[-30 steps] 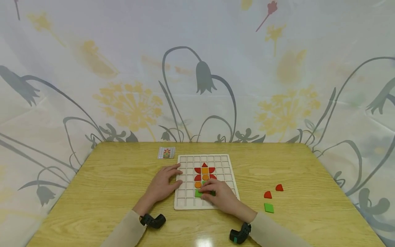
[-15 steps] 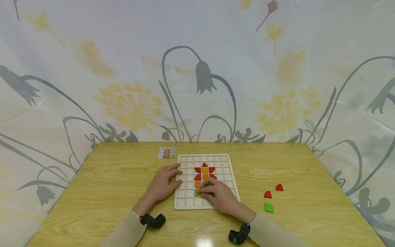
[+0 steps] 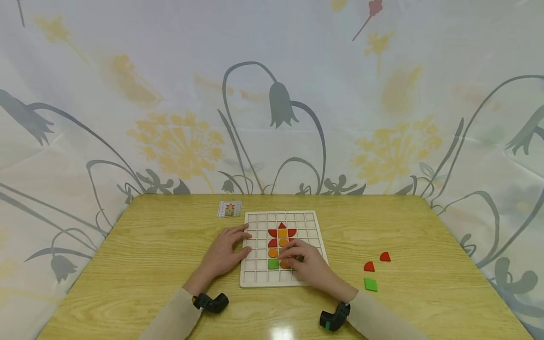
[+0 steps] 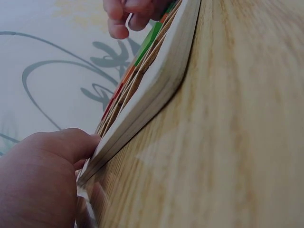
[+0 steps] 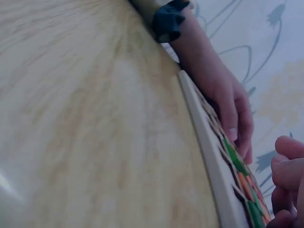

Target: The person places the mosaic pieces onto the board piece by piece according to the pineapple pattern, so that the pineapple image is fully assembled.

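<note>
A white grid board lies on the table, with coloured flat pieces in its cells. My left hand rests at the board's left edge, its fingertips on the rim; in the left wrist view the thumb lies against that edge. Over the pattern's lower right hovers my right hand, fingers loosely bent, nothing visible between them. A green square sits just left of its fingertips, below an orange circle. Under the fingers an orange circle shows partly; other pieces there are hidden.
Two red rounded pieces and a loose green square lie on the table to the board's right. A small picture card with a coloured pattern lies beyond the board's upper left corner. A patterned curtain hangs behind the table.
My right hand has come off the green square and shifted slightly right, uncovering the square and part of the orange circle beside it. My left hand has stayed put.
</note>
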Action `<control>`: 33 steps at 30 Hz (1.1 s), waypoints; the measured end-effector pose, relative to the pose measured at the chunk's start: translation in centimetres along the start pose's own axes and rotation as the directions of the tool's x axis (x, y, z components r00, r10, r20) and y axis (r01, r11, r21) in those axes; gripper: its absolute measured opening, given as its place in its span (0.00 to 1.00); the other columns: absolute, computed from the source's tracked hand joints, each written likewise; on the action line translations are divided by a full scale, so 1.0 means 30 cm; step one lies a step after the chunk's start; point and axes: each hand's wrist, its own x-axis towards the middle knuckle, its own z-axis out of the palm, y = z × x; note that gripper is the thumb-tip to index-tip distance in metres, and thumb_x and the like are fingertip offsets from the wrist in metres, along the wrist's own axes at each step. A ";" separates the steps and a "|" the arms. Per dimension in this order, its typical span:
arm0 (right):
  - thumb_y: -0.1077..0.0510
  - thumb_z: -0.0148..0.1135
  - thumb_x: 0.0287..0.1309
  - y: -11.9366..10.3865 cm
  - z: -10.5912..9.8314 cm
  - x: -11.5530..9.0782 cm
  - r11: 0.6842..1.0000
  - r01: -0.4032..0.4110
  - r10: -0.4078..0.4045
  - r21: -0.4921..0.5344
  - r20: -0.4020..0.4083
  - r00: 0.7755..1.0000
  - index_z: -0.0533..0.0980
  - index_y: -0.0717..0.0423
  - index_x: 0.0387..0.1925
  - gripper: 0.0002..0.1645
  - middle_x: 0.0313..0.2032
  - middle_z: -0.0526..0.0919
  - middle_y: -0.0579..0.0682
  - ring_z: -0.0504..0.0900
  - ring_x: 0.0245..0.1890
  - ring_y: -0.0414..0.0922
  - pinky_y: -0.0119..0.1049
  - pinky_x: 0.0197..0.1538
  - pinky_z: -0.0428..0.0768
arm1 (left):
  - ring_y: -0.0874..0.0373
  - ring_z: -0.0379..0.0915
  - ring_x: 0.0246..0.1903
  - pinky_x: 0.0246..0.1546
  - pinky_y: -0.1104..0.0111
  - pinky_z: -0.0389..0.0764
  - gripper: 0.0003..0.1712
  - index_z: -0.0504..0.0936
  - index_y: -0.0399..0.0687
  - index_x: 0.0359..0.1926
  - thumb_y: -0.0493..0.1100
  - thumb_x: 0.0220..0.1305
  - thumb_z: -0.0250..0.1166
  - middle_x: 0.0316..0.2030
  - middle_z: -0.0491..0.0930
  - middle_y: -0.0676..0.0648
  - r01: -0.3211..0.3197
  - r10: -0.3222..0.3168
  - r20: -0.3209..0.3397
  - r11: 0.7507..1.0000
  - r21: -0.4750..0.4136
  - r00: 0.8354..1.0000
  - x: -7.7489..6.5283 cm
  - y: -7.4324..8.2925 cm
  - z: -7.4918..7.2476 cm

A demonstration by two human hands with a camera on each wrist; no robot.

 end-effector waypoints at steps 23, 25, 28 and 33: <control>0.64 0.62 0.66 0.082 -0.424 -0.166 0.978 -0.188 0.165 -0.091 -0.218 0.962 0.83 0.62 0.46 0.10 0.46 0.82 0.55 0.78 0.40 0.37 0.30 0.40 0.81 | 0.46 0.63 0.67 0.66 0.48 0.64 0.18 0.83 0.48 0.54 0.48 0.66 0.66 0.68 0.70 0.50 0.028 -0.028 0.022 1.000 -0.013 0.999 0.007 0.010 -0.005; 0.64 0.62 0.66 0.088 -0.460 -0.206 0.966 -0.227 0.197 -0.121 -0.224 0.955 0.83 0.62 0.46 0.09 0.44 0.83 0.55 0.77 0.39 0.36 0.30 0.38 0.80 | 0.46 0.63 0.67 0.66 0.49 0.64 0.18 0.83 0.48 0.54 0.48 0.66 0.66 0.68 0.70 0.50 0.032 -0.031 0.026 0.999 -0.011 0.999 0.006 0.011 -0.007; 0.65 0.63 0.65 0.086 -0.503 -0.265 0.953 -0.271 0.241 -0.138 -0.199 0.950 0.83 0.61 0.45 0.08 0.41 0.83 0.55 0.78 0.37 0.36 0.30 0.38 0.80 | 0.46 0.63 0.67 0.67 0.49 0.64 0.18 0.83 0.48 0.54 0.48 0.66 0.66 0.68 0.70 0.50 0.034 -0.034 0.030 0.999 -0.011 0.999 0.005 0.012 -0.009; 0.67 0.65 0.62 0.097 -0.546 -0.357 0.961 -0.245 0.240 -0.127 -0.049 0.969 0.83 0.60 0.43 0.08 0.38 0.85 0.48 0.80 0.34 0.36 0.31 0.33 0.80 | 0.46 0.63 0.67 0.67 0.49 0.64 0.18 0.83 0.48 0.54 0.48 0.66 0.67 0.68 0.70 0.49 0.033 -0.032 0.029 0.999 -0.010 0.999 0.001 0.008 -0.009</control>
